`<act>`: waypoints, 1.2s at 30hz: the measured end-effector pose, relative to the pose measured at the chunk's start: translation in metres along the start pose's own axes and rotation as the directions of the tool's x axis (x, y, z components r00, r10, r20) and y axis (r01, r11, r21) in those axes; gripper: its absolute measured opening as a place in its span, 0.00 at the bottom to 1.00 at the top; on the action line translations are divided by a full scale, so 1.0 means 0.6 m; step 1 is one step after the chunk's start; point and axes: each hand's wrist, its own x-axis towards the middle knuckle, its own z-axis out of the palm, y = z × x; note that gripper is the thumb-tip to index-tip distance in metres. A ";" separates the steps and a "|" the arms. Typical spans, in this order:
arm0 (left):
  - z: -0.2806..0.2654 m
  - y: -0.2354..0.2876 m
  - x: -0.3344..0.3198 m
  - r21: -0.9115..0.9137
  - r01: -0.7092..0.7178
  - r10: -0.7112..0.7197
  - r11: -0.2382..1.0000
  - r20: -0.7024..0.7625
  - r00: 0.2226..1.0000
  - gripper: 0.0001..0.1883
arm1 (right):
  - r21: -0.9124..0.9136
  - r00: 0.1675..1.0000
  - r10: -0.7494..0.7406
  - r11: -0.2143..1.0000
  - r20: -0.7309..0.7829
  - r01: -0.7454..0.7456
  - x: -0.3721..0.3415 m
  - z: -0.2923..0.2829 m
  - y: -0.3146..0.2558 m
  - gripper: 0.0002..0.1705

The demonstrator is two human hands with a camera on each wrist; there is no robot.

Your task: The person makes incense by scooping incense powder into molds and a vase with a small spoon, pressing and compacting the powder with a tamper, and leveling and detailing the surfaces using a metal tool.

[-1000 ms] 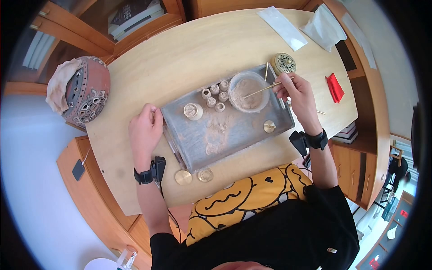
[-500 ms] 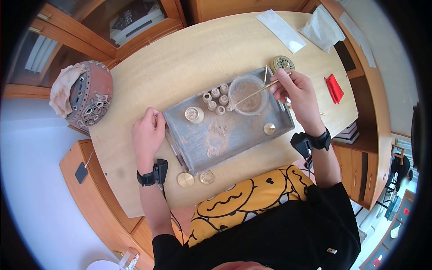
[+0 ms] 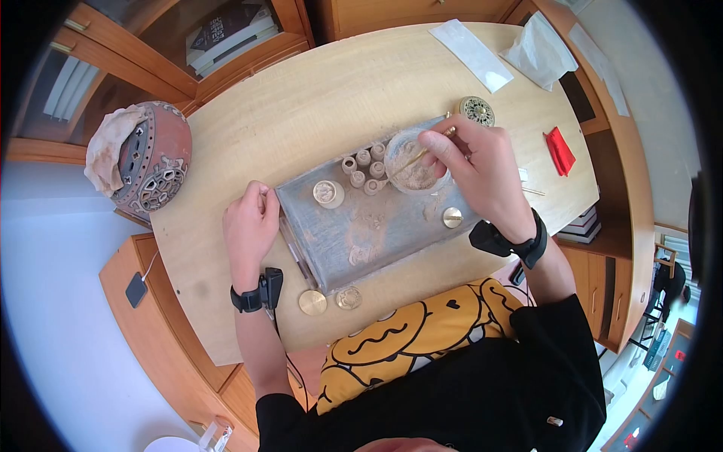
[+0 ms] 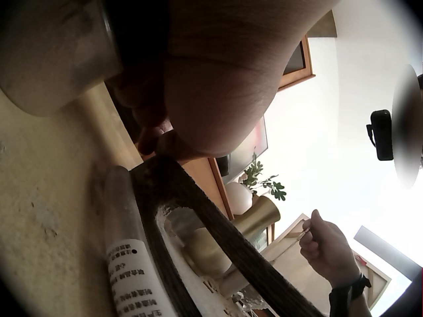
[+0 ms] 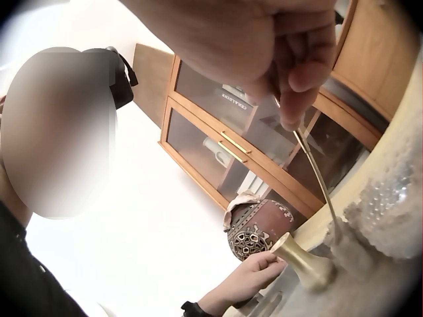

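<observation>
My right hand (image 3: 482, 166) pinches a thin brass-coloured stick (image 5: 317, 165), angled down over the bowl (image 3: 395, 149) of pale brown powder. In the head view the stick's lower end is right at the mouth of the nearest small powder-dusted vial (image 3: 372, 187). Several other such vials (image 3: 363, 158) cluster beside the bowl. A larger brass jar (image 3: 327, 193), filled with powder, stands left of them. At the left end of the grey tray (image 3: 324, 241) that bears all this, my left hand (image 3: 251, 226) rests with fingers loosely bent, its fingertips at the tray's corner in the left wrist view.
A round brass lid (image 3: 452, 218) lies on the tray's right part. Two brass discs, one plain (image 3: 312, 302) and one patterned (image 3: 349, 298), lie before it. Behind the tray sits a pierced brass burner (image 3: 477, 111). A red pouch (image 3: 559, 151) is on the right, a carved pot (image 3: 154, 154) far left.
The stick's lower end has moved left from inside the bowl, past its rim, to the small vials. My right hand has come left and nearer the bowl. My left hand has stayed by the tray.
</observation>
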 end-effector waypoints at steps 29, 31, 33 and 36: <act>-0.002 0.002 0.000 0.004 -0.001 0.001 1.000 -0.005 1.000 0.06 | 0.486 0.928 0.361 0.798 0.089 -0.357 -0.007 -0.050 0.136 0.20; 0.000 0.000 0.000 0.010 0.000 0.000 1.000 -0.005 1.000 0.06 | 0.468 0.935 0.342 0.814 0.093 -0.344 -0.002 -0.045 0.116 0.20; -0.001 0.000 0.000 0.009 -0.001 0.001 1.000 -0.005 1.000 0.07 | 0.435 0.943 0.319 0.838 0.099 -0.329 0.002 -0.039 0.099 0.20; -0.003 0.003 0.000 0.009 0.000 0.000 1.000 -0.002 1.000 0.07 | 0.391 0.951 0.290 0.867 0.110 -0.309 0.006 -0.028 0.076 0.19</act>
